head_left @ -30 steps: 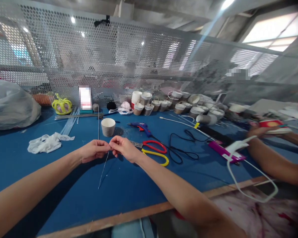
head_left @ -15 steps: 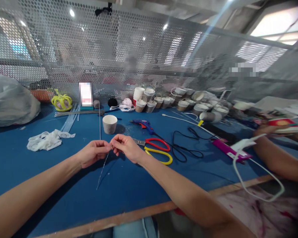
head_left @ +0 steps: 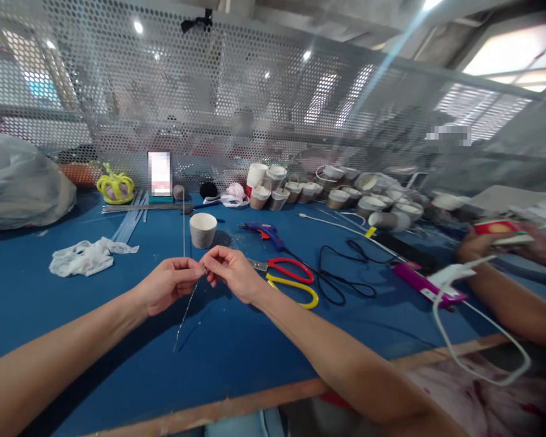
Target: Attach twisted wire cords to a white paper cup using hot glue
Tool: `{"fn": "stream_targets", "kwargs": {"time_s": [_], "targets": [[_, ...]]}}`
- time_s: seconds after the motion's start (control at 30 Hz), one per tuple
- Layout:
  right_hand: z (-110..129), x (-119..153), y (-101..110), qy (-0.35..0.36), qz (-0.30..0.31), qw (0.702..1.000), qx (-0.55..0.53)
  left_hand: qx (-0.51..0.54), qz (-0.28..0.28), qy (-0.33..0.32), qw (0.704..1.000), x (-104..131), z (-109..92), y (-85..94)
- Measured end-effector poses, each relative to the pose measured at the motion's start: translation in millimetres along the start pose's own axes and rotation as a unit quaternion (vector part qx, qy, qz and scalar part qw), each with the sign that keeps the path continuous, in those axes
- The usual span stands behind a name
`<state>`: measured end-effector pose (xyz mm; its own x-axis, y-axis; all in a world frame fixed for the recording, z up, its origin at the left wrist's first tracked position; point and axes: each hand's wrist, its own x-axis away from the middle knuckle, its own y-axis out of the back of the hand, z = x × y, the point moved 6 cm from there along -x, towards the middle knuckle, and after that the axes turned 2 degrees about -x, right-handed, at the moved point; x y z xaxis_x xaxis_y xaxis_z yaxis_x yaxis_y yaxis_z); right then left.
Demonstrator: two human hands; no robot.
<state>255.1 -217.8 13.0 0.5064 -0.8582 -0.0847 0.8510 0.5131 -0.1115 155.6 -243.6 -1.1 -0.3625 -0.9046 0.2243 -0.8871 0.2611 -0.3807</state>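
From where I stand, the person leans both forearms in over the blue table [head_left: 131, 376], and the two hands meet fingertip to fingertip in front of a small grey cup [head_left: 203, 235]. The left hand [head_left: 173, 284] has thumb and forefinger pressed together on a thin twisted strand [head_left: 182, 321], which hangs slanting from the fingertips toward the near edge of the table. The right hand [head_left: 230, 273] is closed in a matching pinch at the strand's upper end (the fingers hide exactly how it is gripped). The cup stands upright just beyond them, its white inside showing. Just right of the right hand lie scissors [head_left: 295, 276] with one red and one yellow handle, and behind those a blue glue gun [head_left: 266, 232] trails a black cord [head_left: 341, 285]. Crumpled white cloth [head_left: 84, 258] lies off to the left. Over at the far right, a co-worker's arm [head_left: 505, 297] reaches in beyond a purple tool [head_left: 407, 276].
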Motion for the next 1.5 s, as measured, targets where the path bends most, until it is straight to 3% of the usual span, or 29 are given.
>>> {"fn": "stream_targets", "kwargs": {"time_s": [0.5,0.83,1.2,1.33,1.5], "targets": [[4,1,-4,0.036,-0.009,0.999,-0.002,-0.009,-0.019,-0.022,1.000,4,0,0.3],[5,3,-6,0.009,0.074,0.996,-0.042,-0.002,0.041,-0.006,0.999,1,-4,1.2],[4,1,-3,0.004,0.039,0.999,-0.017,-0.140,0.040,-0.008,0.989,6,-16,2.6],[2,2,-2,-0.016,0.034,0.999,-0.032,-0.247,0.028,-0.028,0.968,9,-25,5.4],[0,4,-4,-0.031,0.042,0.998,-0.026,-0.424,-0.004,-0.128,0.896,9,-38,4.5]]}}
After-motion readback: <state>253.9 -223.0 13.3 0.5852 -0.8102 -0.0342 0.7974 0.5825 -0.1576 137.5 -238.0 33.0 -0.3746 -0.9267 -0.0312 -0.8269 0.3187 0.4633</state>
